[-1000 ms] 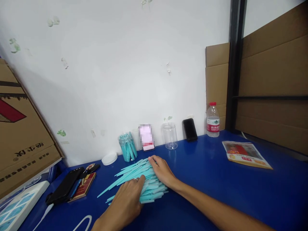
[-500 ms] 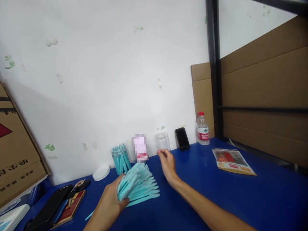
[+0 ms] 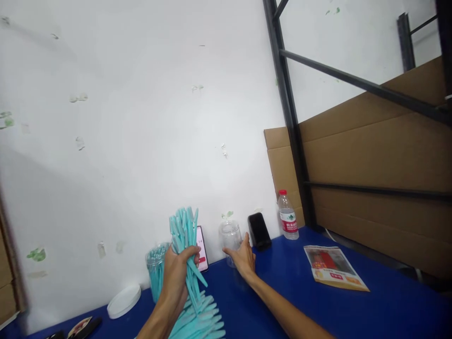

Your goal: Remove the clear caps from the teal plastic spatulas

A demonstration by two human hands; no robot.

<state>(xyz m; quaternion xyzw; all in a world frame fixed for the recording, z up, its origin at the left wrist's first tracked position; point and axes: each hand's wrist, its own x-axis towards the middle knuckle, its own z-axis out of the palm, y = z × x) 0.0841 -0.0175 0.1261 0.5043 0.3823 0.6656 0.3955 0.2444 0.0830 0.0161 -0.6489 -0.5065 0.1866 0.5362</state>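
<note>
A bunch of light-blue plastic sticks (image 3: 184, 230) is gripped upright in my left hand (image 3: 178, 273), its fingers wrapped around them. Below that hand, more of the same sticks (image 3: 208, 320) lie fanned on the blue table. My right hand (image 3: 243, 256) is at the clear empty jar (image 3: 230, 233), thumb and fingers spread around its lower part. To the left, a clear jar filled with blue sticks (image 3: 155, 270) stands partly behind my left forearm. A white round lid (image 3: 123, 301) lies beside that jar.
A lit phone (image 3: 202, 249) leans on the wall behind my left hand. Right of the empty jar are a black phone (image 3: 259, 230), a red-capped water bottle (image 3: 288, 216) and a flat packet (image 3: 335, 267) on the blue table (image 3: 282, 278). Cardboard and a black metal frame stand at the right.
My left hand has lifted a bunch of sticks off the fanned pile and turned it upright. My right hand has opened and reached the empty jar. The view has tilted up.
</note>
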